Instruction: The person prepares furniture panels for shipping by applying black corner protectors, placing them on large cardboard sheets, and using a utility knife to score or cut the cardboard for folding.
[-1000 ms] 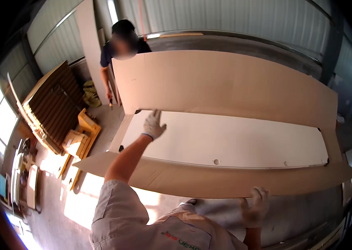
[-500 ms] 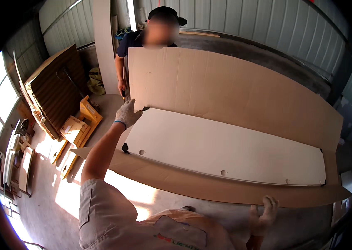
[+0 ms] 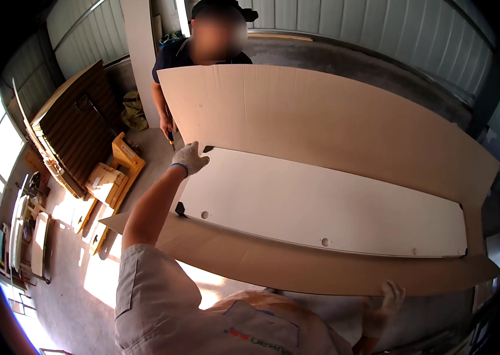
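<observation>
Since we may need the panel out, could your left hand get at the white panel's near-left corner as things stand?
Probably yes: the left hand already rests on the white panel at its far-left end, the cardboard flaps lie open, and nothing covers that corner.

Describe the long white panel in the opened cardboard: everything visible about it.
The white panel is a long, flat board, matte and smooth, with a few small round holes along its near edge and a dark corner piece at its near-left end. It lies flat inside the opened cardboard carton, whose far flap stands raised behind it. The gloved left hand rests at its far-left corner.
</observation>
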`<state>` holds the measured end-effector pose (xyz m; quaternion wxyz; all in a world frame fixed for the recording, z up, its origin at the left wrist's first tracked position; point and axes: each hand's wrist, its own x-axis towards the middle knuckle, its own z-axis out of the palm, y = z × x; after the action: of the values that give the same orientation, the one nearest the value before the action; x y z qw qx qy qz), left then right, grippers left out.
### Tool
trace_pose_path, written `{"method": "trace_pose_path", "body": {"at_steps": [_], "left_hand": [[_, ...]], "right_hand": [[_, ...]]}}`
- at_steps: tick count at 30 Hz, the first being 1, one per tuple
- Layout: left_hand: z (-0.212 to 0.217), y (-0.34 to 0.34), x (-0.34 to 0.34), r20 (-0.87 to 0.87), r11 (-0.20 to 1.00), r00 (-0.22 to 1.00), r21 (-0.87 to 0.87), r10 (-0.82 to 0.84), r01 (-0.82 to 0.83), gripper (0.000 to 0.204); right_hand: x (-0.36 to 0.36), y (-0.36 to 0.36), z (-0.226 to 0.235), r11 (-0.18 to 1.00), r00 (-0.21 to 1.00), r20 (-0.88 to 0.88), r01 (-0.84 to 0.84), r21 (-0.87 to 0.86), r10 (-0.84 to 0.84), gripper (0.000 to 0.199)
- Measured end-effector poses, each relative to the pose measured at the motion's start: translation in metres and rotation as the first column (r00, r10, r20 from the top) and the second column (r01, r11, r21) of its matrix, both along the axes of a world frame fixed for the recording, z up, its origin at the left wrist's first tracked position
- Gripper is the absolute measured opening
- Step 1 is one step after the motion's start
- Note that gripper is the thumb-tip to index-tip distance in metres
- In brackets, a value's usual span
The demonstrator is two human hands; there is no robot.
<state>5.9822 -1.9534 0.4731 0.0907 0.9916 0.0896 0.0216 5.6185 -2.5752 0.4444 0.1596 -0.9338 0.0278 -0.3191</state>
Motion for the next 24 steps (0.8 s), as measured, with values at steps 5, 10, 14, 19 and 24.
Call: {"method": "trace_pose_path", "body": {"at_steps": [5,10,14,19,24], "left_hand": [[-0.016,0.037,-0.004,-0.006,0.979,0.979,-0.013,0.203,-0.203,0.077],[-0.026,0.092,-0.017,-0.034,0.899,0.901,-0.060,0.432,-0.433,0.067],[-0.037,0.132,-0.035,-0.137,0.866,0.869,-0.100,0.476,-0.490,0.068],[-0.086,0.188,-0.055,-0.089,0.875,0.885,-0.134,0.457,-0.465,0.071],[-0.125,0.228,-0.045,-0.015,0.969,0.971,-0.058,0.239,-0.239,0.074]], "right_hand": [[-0.005,0.000,0.002,1.000,0.999,-0.047,0.005,-0.002,-0.005,0.053],[-0.008,0.001,0.002,1.000,0.995,-0.095,0.015,-0.012,-0.017,0.052],[-0.009,-0.005,-0.001,1.000,0.995,-0.097,-0.009,-0.008,0.008,0.053],[-0.003,-0.003,0.000,0.998,0.993,-0.114,-0.009,0.055,0.015,0.052],[0.002,-0.004,0.007,0.998,0.995,-0.100,-0.011,0.057,0.017,0.050]]}}
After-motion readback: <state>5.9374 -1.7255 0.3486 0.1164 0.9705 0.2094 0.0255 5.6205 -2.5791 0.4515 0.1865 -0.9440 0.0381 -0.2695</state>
